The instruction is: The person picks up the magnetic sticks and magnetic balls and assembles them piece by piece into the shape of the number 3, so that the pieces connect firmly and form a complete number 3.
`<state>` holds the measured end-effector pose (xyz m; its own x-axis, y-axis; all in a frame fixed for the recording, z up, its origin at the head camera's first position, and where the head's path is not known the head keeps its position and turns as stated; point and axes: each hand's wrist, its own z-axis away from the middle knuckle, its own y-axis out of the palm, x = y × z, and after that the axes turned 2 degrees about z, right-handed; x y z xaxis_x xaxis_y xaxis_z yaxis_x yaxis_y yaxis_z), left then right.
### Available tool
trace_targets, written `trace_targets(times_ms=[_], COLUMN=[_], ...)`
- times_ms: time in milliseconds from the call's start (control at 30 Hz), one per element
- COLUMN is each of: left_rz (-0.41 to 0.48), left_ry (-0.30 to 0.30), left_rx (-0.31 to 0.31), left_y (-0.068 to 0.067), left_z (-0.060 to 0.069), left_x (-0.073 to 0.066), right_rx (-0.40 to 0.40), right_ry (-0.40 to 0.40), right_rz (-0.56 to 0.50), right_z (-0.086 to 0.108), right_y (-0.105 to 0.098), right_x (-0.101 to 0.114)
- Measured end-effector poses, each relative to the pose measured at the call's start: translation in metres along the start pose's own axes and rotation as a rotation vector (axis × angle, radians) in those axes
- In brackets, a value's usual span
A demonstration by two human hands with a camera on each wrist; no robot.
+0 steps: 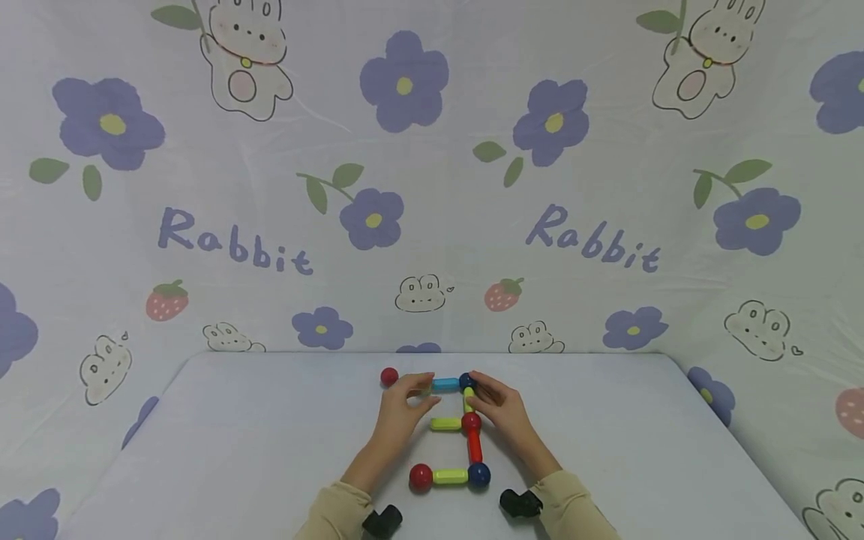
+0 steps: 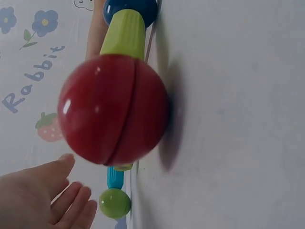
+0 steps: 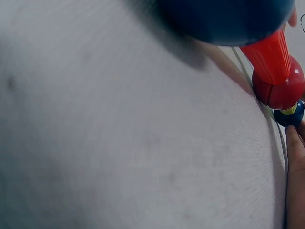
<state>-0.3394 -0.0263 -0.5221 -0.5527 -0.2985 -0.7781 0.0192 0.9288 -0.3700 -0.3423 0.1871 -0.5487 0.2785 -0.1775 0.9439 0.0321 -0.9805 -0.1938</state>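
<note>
Magnetic balls and rods form a connected figure on the table. At its far end, my right hand (image 1: 502, 401) grips a dark blue ball (image 1: 466, 381), with the thumb beside a yellow-green rod (image 1: 469, 400). A light blue rod (image 1: 445, 385) runs left from that ball. My left hand (image 1: 403, 412) is at the rod's left end, its fingers spread around a green ball (image 2: 114, 203) without visibly gripping it. Nearer lie a red ball (image 1: 471, 422), a yellow-green side rod (image 1: 446, 424), a red rod (image 1: 475, 446) and a blue corner ball (image 1: 479, 475).
A near yellow-green rod (image 1: 450, 476) joins the corner ball to another red ball (image 1: 421, 477). One loose red ball (image 1: 389, 376) lies behind the left hand. The white table (image 1: 256, 450) meets a patterned cloth backdrop (image 1: 459, 225).
</note>
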Motion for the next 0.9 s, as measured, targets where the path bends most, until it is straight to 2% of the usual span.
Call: trace_targets(times_ms=[67, 167, 300, 433, 733, 900], left_rz=[-0.011, -0.053, -0.081, -0.110, -0.207, -0.237], left_ry=[0.038, 0.056, 0.013, -0.008, -0.006, -0.027], left_rx=[-0.070, -0.159, -0.233, -0.274, -0.346, -0.355], left_y=[-0.002, -0.005, -0.008, -0.012, -0.017, -0.018], left_z=[-0.002, -0.005, -0.008, -0.009, -0.013, -0.016], left_x=[0.002, 0.006, 0.010, 0.014, 0.030, 0.041], right_rx=[-0.005, -0.010, -0.015, -0.014, -0.006, -0.005], right_ry=[-0.002, -0.003, 0.006, 0.013, 0.017, 0.015], right_rz=[0.007, 0.012, 0.014, 0.017, 0.027, 0.013], right_z=[0.000, -0.001, -0.001, -0.002, -0.003, -0.003], right_y=[0.000, 0.000, 0.000, 0.000, 0.000, -0.001], right_x=[-0.001, -0.001, -0.001, -0.001, -0.002, -0.001])
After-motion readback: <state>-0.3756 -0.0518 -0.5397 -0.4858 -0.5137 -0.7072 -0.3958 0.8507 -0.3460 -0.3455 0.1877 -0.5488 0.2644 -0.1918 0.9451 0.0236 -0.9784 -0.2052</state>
